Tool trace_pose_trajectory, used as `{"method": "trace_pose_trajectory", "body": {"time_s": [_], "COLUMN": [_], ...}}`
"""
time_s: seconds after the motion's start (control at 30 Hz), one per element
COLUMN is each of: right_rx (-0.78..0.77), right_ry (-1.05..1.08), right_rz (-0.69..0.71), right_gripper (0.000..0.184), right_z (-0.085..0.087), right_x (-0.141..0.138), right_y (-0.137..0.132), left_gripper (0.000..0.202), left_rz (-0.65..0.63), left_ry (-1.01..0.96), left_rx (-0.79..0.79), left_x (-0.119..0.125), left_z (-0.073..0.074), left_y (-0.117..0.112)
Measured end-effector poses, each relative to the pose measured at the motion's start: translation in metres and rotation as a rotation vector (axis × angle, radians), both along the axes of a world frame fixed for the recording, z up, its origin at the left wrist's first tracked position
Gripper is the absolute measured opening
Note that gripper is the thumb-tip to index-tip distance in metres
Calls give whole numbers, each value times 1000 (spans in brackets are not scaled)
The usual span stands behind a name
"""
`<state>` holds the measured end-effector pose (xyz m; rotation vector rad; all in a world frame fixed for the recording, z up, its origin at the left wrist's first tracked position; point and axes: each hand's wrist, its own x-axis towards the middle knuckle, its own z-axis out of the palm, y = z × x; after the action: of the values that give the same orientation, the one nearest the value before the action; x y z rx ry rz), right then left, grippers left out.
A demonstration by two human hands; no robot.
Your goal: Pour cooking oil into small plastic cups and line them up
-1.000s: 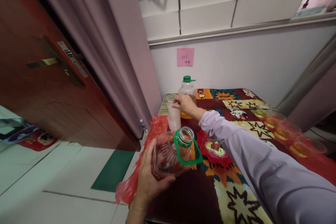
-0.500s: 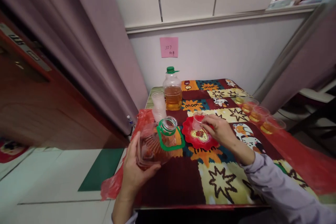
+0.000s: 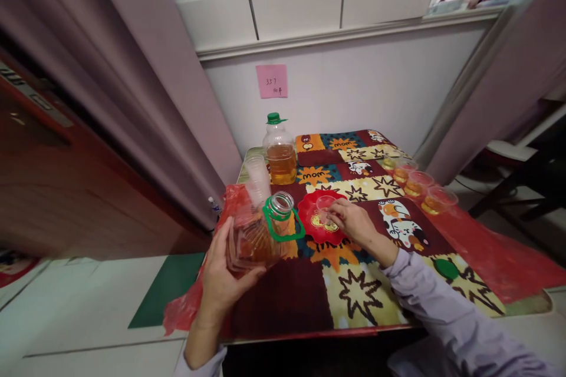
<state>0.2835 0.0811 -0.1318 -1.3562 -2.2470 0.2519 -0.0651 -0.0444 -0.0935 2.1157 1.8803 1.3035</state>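
Note:
My left hand (image 3: 223, 280) grips a large clear plastic jug (image 3: 256, 235), tilted, with an open mouth and a green handle ring, at the table's near left corner. My right hand (image 3: 351, 221) holds a small clear plastic cup (image 3: 325, 205) over a red plate (image 3: 312, 230) in the middle of the table. A stack of clear cups (image 3: 257, 179) stands just behind the jug. A second jug with a green cap (image 3: 278, 150), half full of amber liquid, stands at the back.
Three filled cups (image 3: 418, 185) stand in a row at the right side of the patterned tablecloth (image 3: 354, 288). A red plastic sheet (image 3: 486, 259) hangs over the right edge. A curtain and a brown door (image 3: 66, 177) are at left, a dark chair (image 3: 530, 171) at right.
My right hand left the cup stack at the back and came to the red plate with one cup. The camera view swung to the right and pulled back.

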Motion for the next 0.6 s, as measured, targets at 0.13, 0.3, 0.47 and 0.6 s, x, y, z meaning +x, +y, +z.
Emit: {"method": "trace_pose_trajectory", "body": {"time_s": [0.13, 0.3, 0.47, 0.6], "right_rx": [65, 14, -378, -465], "right_ry": [89, 575, 1127, 1215], "right_rz": [-10, -29, 110, 203], "right_gripper": [29, 37, 55, 57], "right_z": [10, 41, 72, 84], "right_x": [5, 1, -38, -75], "right_y": [-11, -40, -75, -94], "left_gripper": [106, 109, 111, 114], "left_rz": [-56, -57, -59, -72], "left_ry": [1, -20, 62, 180], "left_rx": [-7, -7, 13, 32], "left_x": [0, 0, 8, 18], "left_z": [0, -2, 1, 5], "left_y": [1, 1, -1, -2]}}
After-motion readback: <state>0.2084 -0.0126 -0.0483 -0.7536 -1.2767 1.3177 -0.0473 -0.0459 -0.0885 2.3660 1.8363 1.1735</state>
